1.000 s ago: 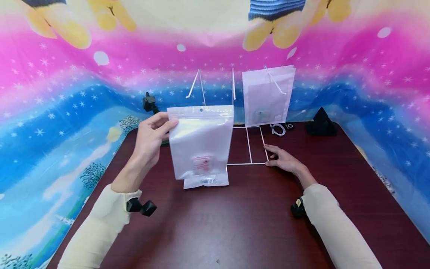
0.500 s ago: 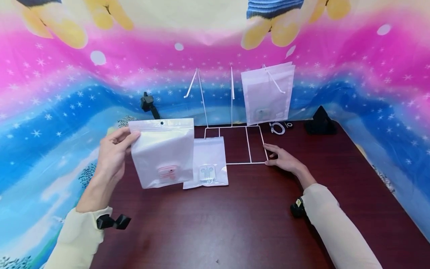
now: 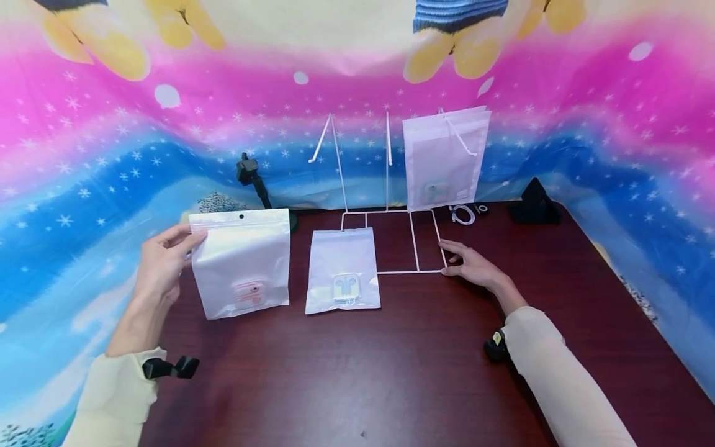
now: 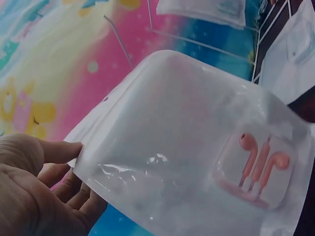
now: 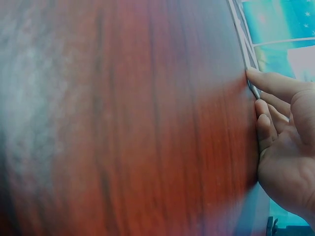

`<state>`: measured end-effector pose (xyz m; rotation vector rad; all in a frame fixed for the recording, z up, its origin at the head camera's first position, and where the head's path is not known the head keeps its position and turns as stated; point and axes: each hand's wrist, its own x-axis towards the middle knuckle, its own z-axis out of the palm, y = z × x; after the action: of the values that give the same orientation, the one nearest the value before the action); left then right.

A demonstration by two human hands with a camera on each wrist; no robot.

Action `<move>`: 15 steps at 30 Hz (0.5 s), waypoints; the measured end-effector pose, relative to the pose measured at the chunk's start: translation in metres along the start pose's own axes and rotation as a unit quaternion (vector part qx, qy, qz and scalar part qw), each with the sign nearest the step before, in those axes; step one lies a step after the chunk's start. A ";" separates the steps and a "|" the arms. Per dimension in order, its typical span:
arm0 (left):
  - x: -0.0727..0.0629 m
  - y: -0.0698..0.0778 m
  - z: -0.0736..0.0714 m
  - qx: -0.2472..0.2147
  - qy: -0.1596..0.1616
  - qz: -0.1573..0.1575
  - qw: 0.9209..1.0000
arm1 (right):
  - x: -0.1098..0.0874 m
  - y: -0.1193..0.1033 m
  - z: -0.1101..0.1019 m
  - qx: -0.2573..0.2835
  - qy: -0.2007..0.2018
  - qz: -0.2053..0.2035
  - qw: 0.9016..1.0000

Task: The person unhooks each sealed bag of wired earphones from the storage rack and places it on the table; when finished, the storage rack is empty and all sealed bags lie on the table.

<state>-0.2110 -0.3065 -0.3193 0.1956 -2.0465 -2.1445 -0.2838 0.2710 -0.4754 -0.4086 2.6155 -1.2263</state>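
My left hand (image 3: 163, 257) pinches the upper left edge of a white zip bag (image 3: 240, 254), holding it raised over the table's left side. Pink earphones (image 4: 261, 164) in a clear case show through its lower part. Nearby, a second white zip bag (image 3: 342, 254) with pale earphones in a square case (image 3: 346, 287) lies against the base of a white wire rack (image 3: 416, 242). My right hand (image 3: 472, 266) holds the rack's front right corner; in the right wrist view the thumb (image 5: 273, 83) is on the wire and the other fingers are curled.
More white bags (image 3: 447, 158) hang from the rack's right hook. A white coiled cable (image 3: 462, 215) lies behind the base. A black stand (image 3: 534, 203) is at the back right, and a black device on a stalk (image 3: 247, 171) at the back left. A printed cloth surrounds the dark table (image 3: 357, 372).
My left hand has carried the bag with pink earphones left and lower, away from the rack, uncovering the other bag at the base. My right hand stays on the rack's corner.
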 end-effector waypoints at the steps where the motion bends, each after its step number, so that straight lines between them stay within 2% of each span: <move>1: 0.004 -0.002 -0.003 0.004 0.005 -0.002 1.000 | 0.000 0.001 0.000 0.003 0.000 0.003 1.000; 6: 0.023 -0.010 -0.011 0.036 0.024 -0.019 0.999 | 0.001 0.003 0.000 0.007 0.003 0.005 1.000; 15: 0.054 -0.029 -0.019 0.065 0.024 -0.078 0.995 | 0.003 0.003 0.000 0.006 0.001 0.004 1.000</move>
<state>-0.2607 -0.3357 -0.3476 0.4337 -2.2107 -2.0697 -0.2867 0.2717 -0.4778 -0.3940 2.6079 -1.2401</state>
